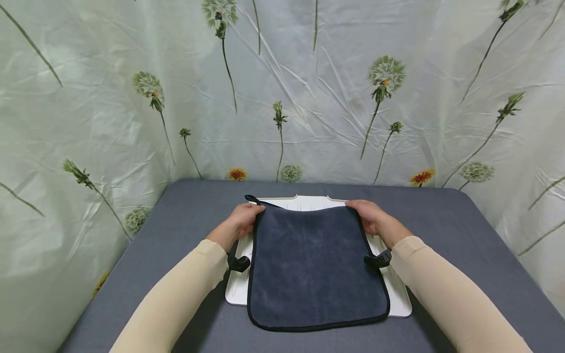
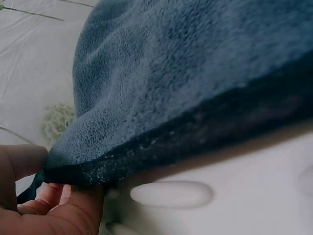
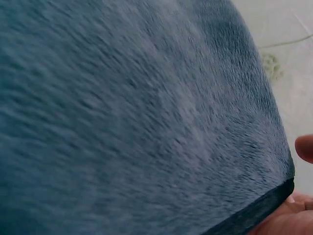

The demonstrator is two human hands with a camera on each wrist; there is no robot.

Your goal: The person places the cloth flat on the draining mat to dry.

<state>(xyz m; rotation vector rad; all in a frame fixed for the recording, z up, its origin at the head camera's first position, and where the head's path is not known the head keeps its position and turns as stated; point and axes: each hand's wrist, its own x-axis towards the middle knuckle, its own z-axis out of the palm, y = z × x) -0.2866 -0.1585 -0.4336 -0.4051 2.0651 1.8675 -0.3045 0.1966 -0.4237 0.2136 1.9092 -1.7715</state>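
A dark blue plush towel (image 1: 318,269) with black edging is spread over a white plastic tray (image 1: 399,299), its far edge sagging slightly in the middle. My left hand (image 1: 244,219) pinches the far left corner between thumb and fingers, where a black hanging loop (image 1: 251,198) sticks out. At the far right corner, my right hand (image 1: 370,215) holds the towel. In the right wrist view, fingers (image 3: 283,220) lie under the corner and the thumb shows beside it. The towel's near edge reaches past the tray's front edge and hides most of the tray.
The tray lies on a table covered in grey cloth (image 1: 198,211). A pale curtain (image 1: 326,122) printed with flowers hangs behind the table and along its sides. Black wrist straps (image 1: 239,264) sit on both forearms, close to the towel's sides.
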